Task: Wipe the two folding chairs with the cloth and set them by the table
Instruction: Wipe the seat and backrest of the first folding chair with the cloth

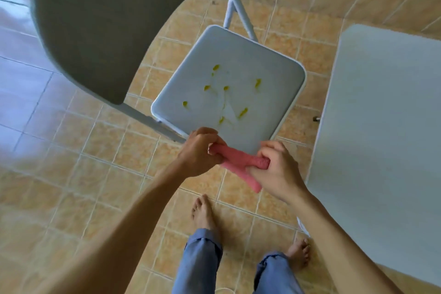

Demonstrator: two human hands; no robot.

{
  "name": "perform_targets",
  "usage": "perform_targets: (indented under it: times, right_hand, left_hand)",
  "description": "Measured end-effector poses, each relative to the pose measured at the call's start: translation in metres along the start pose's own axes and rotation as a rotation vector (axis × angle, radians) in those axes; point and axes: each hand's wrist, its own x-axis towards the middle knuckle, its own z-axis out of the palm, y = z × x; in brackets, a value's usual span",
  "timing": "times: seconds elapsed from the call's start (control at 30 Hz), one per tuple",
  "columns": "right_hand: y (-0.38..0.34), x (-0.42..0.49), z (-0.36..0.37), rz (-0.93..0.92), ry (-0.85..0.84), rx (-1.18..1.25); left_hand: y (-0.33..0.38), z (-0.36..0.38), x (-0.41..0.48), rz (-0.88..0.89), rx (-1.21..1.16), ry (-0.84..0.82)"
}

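Head view: the left hand (199, 150) and right hand (274, 169) are both closed on a bunched pink cloth (238, 162), one at each end, with the cloth stretched between them and a loose end hanging below the right hand's thumb. Just beyond the hands stands a grey folding chair (229, 83), its seat spotted with yellow-green smears (216, 68) and its near edge directly behind the knuckles; the backrest (100, 21) rises up and to the left of the left hand. To the right of the right hand lies the white table (381, 112), and below the hands are bare feet (202, 212) on the tiled floor (95, 174).
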Motion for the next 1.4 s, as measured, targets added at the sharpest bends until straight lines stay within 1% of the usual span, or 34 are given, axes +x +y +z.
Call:
perform_targets:
  times: [0.07,0.1,0.17,0.23,0.3,0.37,0.43,0.47,0.57,0.67,0.7,0.8,0.9,0.97,1.0,1.03,1.07,1.1,1.13,1.17,1.2,1.23,1.27,1.37,1.4]
  right_hand:
    - [-0.017,0.010,0.015,-0.006,-0.024,-0.106]
    - [-0.025,0.016,0.022,-0.003,-0.062,-0.101]
    - [-0.036,0.027,0.036,0.006,-0.119,-0.051]
    - [-0.038,0.039,0.049,-0.023,-0.127,-0.082]
    - [-0.034,0.054,0.060,-0.068,-0.108,-0.174]
    - [-0.026,0.066,0.070,-0.115,-0.062,-0.317]
    - [-0.021,0.076,0.077,-0.172,0.023,-0.434]
    - [-0.019,0.080,0.081,-0.207,0.051,-0.456]
    - [-0.017,0.091,0.094,-0.377,0.049,-0.476]
    - [-0.019,0.101,0.103,-0.520,0.039,-0.486]
    - [-0.019,0.103,0.106,-0.540,0.031,-0.500]
    - [-0.023,0.111,0.107,-0.554,-0.073,-0.534]
    - [-0.007,0.136,0.092,-0.641,0.013,-0.565]
    - [0.009,0.164,0.067,-0.711,0.078,-0.666]
    - [0.010,0.175,0.055,-0.704,0.098,-0.710]
    - [0.008,0.185,0.045,-0.618,0.089,-0.707]
    - [0.009,0.196,0.037,-0.495,0.129,-0.684]
    - [0.010,0.208,0.030,-0.376,0.204,-0.587]
    - [0.009,0.219,0.026,-0.262,0.332,-0.525]
    - [0.009,0.225,0.025,-0.189,0.415,-0.453]
    - [0.004,0.224,0.027,-0.179,0.437,-0.356]
    - [-0.005,0.217,0.034,-0.227,0.413,-0.378]
    - [-0.015,0.211,0.044,-0.321,0.370,-0.389]
    - [-0.051,0.185,0.091,-0.590,0.144,-0.360]
    - [-0.058,0.178,0.104,-0.693,0.055,-0.395]
  left_hand:
    - [-0.020,-0.012,0.002,-0.052,-0.063,-0.037]
    - [-0.029,-0.015,0.005,-0.074,-0.085,-0.032]
    - [-0.043,-0.016,0.012,-0.113,-0.109,0.016]
    - [-0.056,-0.012,0.022,-0.177,-0.148,0.087]
    - [-0.067,-0.005,0.033,-0.225,-0.191,0.150]
    - [-0.074,0.004,0.042,-0.262,-0.219,0.186]
    - [-0.082,0.016,0.050,-0.262,-0.220,0.206]
    - [-0.086,0.024,0.053,-0.241,-0.200,0.232]
    - [-0.095,0.045,0.058,-0.181,-0.126,0.398]
    - [-0.100,0.054,0.058,-0.187,-0.114,0.606]
    - [-0.100,0.056,0.058,-0.190,-0.118,0.626]
    - [-0.098,0.061,0.061,-0.279,-0.147,0.570]
    - [-0.097,0.068,0.068,-0.376,-0.167,0.586]
    - [-0.095,0.075,0.073,-0.410,-0.170,0.616]
    - [-0.093,0.078,0.075,-0.419,-0.170,0.630]
    - [-0.091,0.081,0.077,-0.427,-0.172,0.639]
    - [-0.090,0.086,0.078,-0.431,-0.172,0.647]
    - [-0.088,0.089,0.079,-0.437,-0.173,0.659]
    - [-0.086,0.093,0.081,-0.448,-0.179,0.679]
    - [-0.086,0.095,0.082,-0.465,-0.193,0.707]
    - [-0.085,0.097,0.083,-0.482,-0.209,0.737]
    - [-0.084,0.100,0.084,-0.497,-0.222,0.761]
    - [-0.083,0.102,0.085,-0.504,-0.234,0.776]
    - [-0.082,0.104,0.085,-0.491,-0.302,0.801]
    - [-0.081,0.102,0.085,-0.504,-0.353,0.808]
